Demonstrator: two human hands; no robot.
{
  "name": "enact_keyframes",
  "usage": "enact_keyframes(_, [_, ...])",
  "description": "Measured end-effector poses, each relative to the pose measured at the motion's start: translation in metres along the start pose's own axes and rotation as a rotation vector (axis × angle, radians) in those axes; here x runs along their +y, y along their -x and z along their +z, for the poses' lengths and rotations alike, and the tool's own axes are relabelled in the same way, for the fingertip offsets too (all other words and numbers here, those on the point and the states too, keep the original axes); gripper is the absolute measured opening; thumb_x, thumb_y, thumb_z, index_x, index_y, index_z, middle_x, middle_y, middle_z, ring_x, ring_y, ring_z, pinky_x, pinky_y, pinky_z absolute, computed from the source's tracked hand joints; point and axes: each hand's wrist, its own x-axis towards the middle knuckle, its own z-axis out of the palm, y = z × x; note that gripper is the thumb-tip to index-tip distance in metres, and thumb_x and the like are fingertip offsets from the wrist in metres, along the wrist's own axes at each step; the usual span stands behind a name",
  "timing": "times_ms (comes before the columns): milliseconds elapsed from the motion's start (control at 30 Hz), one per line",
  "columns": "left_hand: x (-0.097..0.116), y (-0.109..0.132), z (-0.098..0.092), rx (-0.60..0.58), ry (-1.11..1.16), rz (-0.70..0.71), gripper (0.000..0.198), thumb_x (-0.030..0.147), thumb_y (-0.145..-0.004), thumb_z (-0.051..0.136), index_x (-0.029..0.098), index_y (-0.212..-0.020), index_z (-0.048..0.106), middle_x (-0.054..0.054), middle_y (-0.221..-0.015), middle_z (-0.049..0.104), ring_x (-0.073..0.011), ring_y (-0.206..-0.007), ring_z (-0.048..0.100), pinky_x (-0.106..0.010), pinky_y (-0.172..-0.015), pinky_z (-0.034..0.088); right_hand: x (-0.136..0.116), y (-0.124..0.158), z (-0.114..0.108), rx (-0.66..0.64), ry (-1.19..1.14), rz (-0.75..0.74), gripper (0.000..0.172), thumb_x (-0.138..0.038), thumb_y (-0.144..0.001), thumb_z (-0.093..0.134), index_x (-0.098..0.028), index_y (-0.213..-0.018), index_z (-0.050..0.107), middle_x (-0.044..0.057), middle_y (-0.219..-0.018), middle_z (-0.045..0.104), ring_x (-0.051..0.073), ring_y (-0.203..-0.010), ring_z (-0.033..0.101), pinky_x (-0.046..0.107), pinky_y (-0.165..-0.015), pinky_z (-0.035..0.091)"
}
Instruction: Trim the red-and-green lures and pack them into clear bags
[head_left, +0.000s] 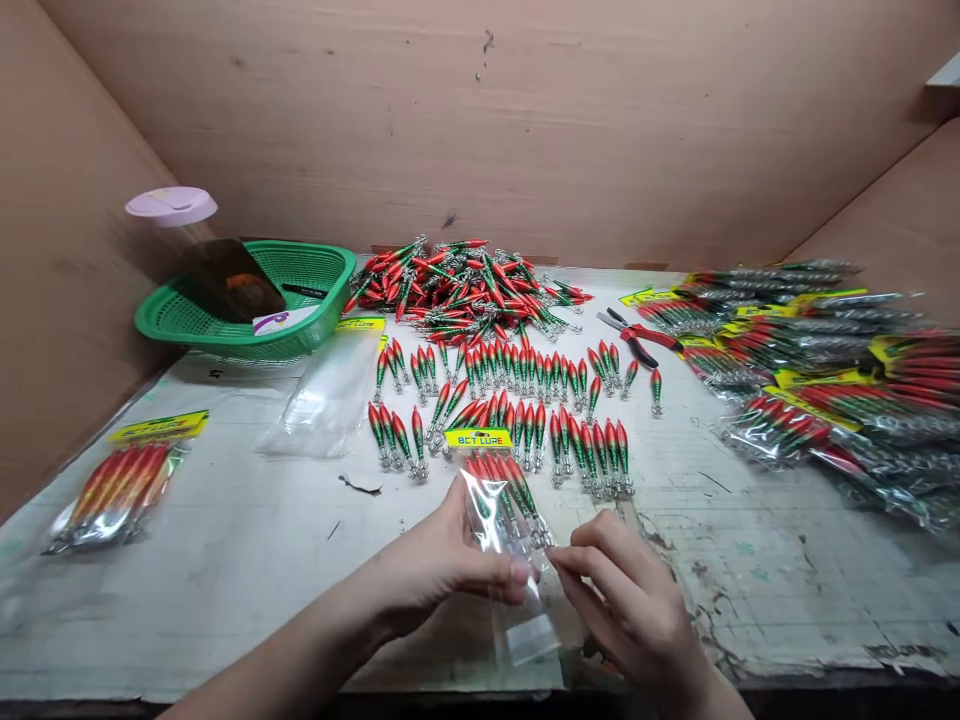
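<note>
My left hand (457, 555) grips a clear plastic bag (525, 590) with a yellow BCT LURE header (478, 440), its thumb across the front. Inside the bag lie several red and green fishing lures (504, 490), hook ends toward me. The lower flap of the bag hangs below my thumb. My right hand (630, 595) pinches the bag's right edge, beside the lure hooks. Just beyond the bag, loose red and green lures (592, 455) lie in rough rows, with a heap of lures (465, 285) behind them.
Packed lure bags (817, 400) are stacked at the right, near red-handled pliers (637, 335). At the left are a green basket (247, 345) with a lidded cup (225, 270), flat clear bags (330, 395) and a bag of red-orange lures (127, 480). Cardboard walls (525, 130) surround the table.
</note>
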Motion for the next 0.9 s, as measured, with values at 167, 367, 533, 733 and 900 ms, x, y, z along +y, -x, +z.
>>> enact_keyframes(167, [-0.041,0.023,-0.004,0.288,-0.145,0.122,0.117,0.017,-0.064,0.078,0.044,-0.142,-0.005,-0.009,-0.120,0.050,-0.0110,-0.060,0.066,-0.028,-0.060,0.052,-0.010,0.011,0.010,-0.032,0.017,0.012,0.016,-0.003,-0.086,0.049,-0.015,-0.079,0.058,0.003,-0.068,0.053,0.014,-0.064,0.049,0.027,-0.056,0.039])
enact_keyframes(367, [-0.073,0.032,-0.003,0.360,-0.068,0.229,0.092,0.027,-0.079,0.064,0.040,-0.142,-0.002,-0.006,-0.115,0.050,-0.0068,-0.060,0.061,-0.025,-0.059,0.050,-0.031,0.019,0.021,-0.250,-0.253,0.070,0.012,-0.013,-0.090,0.050,-0.016,-0.087,0.061,0.004,-0.074,0.056,0.014,-0.068,0.053,0.024,-0.058,0.044])
enact_keyframes(533, [-0.078,0.036,0.001,0.364,-0.026,0.228,0.087,0.026,-0.082,0.060,0.040,-0.142,-0.001,-0.007,-0.120,0.047,-0.0126,-0.077,0.063,-0.033,-0.073,0.054,-0.040,0.025,0.041,-0.399,-0.217,0.125,0.007,-0.013,-0.087,0.052,-0.016,-0.084,0.057,0.005,-0.079,0.056,0.015,-0.067,0.054,0.025,-0.056,0.046])
enact_keyframes(733, [-0.080,0.036,0.000,0.381,-0.146,0.251,0.086,0.023,-0.083,0.057,0.040,-0.144,-0.002,-0.007,-0.119,0.049,-0.0080,-0.068,0.061,-0.028,-0.071,0.053,-0.040,0.023,0.048,-0.418,-0.108,0.067,0.012,-0.006,-0.081,0.048,-0.017,-0.076,0.051,0.005,-0.077,0.055,0.016,-0.065,0.053,0.025,-0.052,0.044])
enact_keyframes(900, [-0.079,0.034,0.003,0.395,-0.158,0.235,0.089,0.020,-0.082,0.059,0.042,-0.144,-0.001,-0.011,-0.132,0.043,-0.0038,-0.058,0.060,-0.021,-0.058,0.051,-0.042,0.021,0.033,-0.359,-0.358,0.047,0.014,-0.012,-0.090,0.042,-0.018,-0.079,0.049,0.004,-0.075,0.053,0.014,-0.066,0.052,0.024,-0.055,0.044])
